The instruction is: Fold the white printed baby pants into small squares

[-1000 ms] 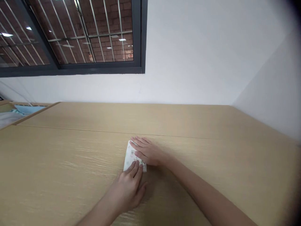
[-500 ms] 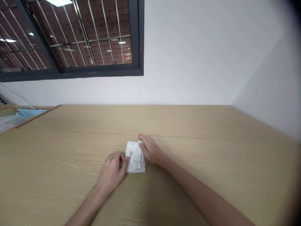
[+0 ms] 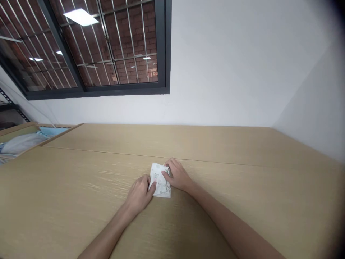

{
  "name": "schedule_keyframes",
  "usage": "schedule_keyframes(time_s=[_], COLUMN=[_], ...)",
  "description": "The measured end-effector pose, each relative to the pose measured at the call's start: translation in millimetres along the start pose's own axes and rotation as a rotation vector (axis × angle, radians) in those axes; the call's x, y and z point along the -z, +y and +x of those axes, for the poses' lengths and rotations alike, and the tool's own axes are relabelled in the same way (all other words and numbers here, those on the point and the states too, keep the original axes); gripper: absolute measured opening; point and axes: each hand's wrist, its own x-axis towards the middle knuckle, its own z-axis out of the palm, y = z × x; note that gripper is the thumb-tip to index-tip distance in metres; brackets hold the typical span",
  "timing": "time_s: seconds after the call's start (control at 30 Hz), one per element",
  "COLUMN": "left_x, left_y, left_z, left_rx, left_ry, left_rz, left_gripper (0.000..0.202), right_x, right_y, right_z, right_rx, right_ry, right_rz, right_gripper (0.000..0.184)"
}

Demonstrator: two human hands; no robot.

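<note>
A small folded white cloth with a faint print (image 3: pixel 160 182) lies on the light wooden table (image 3: pixel 81 187), near its middle. My left hand (image 3: pixel 140 194) pinches the cloth's left edge, thumb on top and fingers curled. My right hand (image 3: pixel 178 177) grips the right edge, fingers bent over the fold. Both hands touch the cloth from opposite sides.
A white wall runs along the table's far edge, with a dark-framed barred window (image 3: pixel 88 46) at upper left. A second wall closes the right side. At far left a wooden tray (image 3: pixel 24 142) holds pale cloth.
My right hand slid off the top of the cloth to its right edge. My left hand moved from the near edge to the left edge. Both now grip it.
</note>
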Motion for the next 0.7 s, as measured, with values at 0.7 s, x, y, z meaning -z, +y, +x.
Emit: schedule_keyframes(time_s=[0.7], left_x=[117.7], left_y=[13], left_z=[-113], left_rx=[0.012], left_ry=[0.133], left_rz=[-0.099], left_gripper=[0.031], right_x=[-25], right_y=[-147], right_z=[0], right_rx=[-0.13], right_ry=[-0.189], right_rz=[0.467], right_gripper=[0.019])
